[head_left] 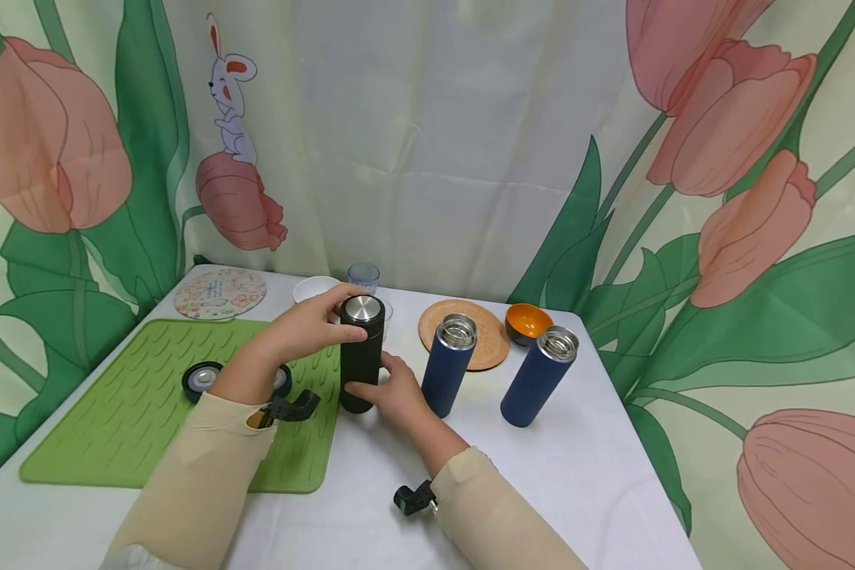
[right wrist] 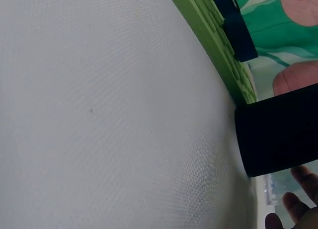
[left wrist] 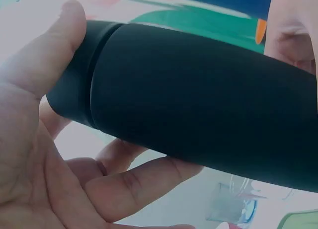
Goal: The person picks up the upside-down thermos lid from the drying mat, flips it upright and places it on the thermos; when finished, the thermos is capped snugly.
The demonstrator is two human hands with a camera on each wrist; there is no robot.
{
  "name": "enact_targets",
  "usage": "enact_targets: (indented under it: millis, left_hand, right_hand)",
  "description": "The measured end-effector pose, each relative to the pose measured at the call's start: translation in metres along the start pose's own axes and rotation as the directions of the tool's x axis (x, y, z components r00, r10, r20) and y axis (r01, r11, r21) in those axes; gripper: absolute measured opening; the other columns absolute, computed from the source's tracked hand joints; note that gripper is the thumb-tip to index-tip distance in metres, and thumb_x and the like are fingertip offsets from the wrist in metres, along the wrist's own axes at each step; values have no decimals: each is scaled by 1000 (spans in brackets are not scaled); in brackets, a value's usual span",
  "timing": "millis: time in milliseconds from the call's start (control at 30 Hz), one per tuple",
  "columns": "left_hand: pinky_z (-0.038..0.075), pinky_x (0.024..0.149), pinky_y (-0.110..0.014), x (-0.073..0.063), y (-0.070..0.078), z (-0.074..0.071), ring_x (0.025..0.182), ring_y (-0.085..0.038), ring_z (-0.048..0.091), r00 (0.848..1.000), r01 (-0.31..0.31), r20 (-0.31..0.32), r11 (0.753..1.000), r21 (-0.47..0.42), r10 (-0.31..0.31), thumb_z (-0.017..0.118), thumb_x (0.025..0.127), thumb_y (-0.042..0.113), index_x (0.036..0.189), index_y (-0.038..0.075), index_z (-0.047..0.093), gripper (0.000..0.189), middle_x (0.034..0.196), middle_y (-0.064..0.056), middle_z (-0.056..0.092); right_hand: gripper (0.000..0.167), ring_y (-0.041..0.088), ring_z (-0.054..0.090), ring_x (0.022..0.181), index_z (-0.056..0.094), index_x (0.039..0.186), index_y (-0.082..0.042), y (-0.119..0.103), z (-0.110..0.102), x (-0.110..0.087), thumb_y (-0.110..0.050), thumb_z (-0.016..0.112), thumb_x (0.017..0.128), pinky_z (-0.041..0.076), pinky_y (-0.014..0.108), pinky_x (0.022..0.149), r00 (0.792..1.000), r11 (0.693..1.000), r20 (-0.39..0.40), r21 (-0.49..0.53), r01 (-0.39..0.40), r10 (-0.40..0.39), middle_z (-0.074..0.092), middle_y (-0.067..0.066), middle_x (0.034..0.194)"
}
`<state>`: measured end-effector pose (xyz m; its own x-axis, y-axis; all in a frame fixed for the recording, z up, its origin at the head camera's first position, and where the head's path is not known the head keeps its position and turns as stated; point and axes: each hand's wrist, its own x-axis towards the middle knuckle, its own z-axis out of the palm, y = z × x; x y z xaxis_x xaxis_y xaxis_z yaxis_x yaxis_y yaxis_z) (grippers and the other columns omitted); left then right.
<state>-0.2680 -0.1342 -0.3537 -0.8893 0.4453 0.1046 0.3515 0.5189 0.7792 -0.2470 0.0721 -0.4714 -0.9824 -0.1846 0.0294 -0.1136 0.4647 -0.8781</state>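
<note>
A black thermos flask [head_left: 361, 366] with a steel-topped lid stands upright on the white table, beside the green mat's right edge. My left hand [head_left: 315, 323] grips it at the lid, thumb in front and fingers behind; the left wrist view shows the thumb on the lid of the flask [left wrist: 198, 100]. Lower down, my right hand [head_left: 397, 393] holds the flask's body. In the right wrist view the flask's base [right wrist: 278, 132] appears at the right edge, fingertips [right wrist: 294, 205] just below it. To the right stand two lidless navy flasks [head_left: 445, 368] with steel rims.
Two black lids [head_left: 203, 378] lie on the green mat [head_left: 135, 443], one partly behind my left wrist. Behind are a round floral mat [head_left: 221, 293], a white bowl [head_left: 315, 286], a clear glass [head_left: 363, 275], a round wooden board [head_left: 495, 336] and an orange-lined bowl [head_left: 527, 321].
</note>
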Motion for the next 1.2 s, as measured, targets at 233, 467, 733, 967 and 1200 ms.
enact_targets:
  millis: [233, 467, 733, 967, 1200]
  left_hand:
    - [54, 94, -48, -1, -1, 0, 112, -32, 64, 1000, 9, 4, 1000, -24, -9, 79, 97, 38, 159, 32, 45, 70, 121, -10, 64]
    - [54, 93, -54, -12, 23, 32, 113, -39, 68, 943, 202, -274, 979, 15, -191, 82, 83, 64, 150, 14, 35, 96, 130, -22, 66]
    - [55, 91, -52, -9, 22, 34, 112, -36, 70, 941, 148, -312, 988, 32, -131, 85, 85, 57, 141, 20, 46, 77, 124, -16, 71]
    - [52, 84, -40, 3, -2, -2, 98, -26, 65, 1000, -1, -12, 1000, -8, 1, 82, 95, 34, 155, 28, 49, 69, 115, -11, 68]
    - [53, 88, -42, 3, 7, -7, 100, -26, 66, 998, 33, 62, 999, 2, -33, 79, 96, 37, 154, 21, 43, 70, 117, -13, 66]
  right_hand:
    - [54, 24, 57, 134, 69, 134, -29, 0, -1, -1, -45, 87, 86, 44, 54, 116, 1000, 1000, 6, -8, 2, -2, 65, 3, 133]
    - [49, 24, 59, 135, 71, 128, -27, 2, 2, -1, -44, 88, 86, 45, 53, 116, 1000, 999, -4, -41, 20, -20, 69, 1, 130]
    - [52, 25, 59, 135, 71, 130, -28, 1, 0, 0, -45, 89, 85, 45, 53, 115, 1000, 999, -14, -45, 20, -21, 69, 1, 132]
    - [57, 27, 56, 138, 69, 136, -30, -2, -2, -2, -44, 89, 85, 44, 57, 116, 1000, 1000, -15, -10, -8, 8, 66, 4, 136]
    - [57, 29, 55, 141, 69, 136, -29, -1, -1, -1, -44, 89, 85, 43, 58, 117, 1000, 999, 2, -18, -26, 26, 65, 4, 139]
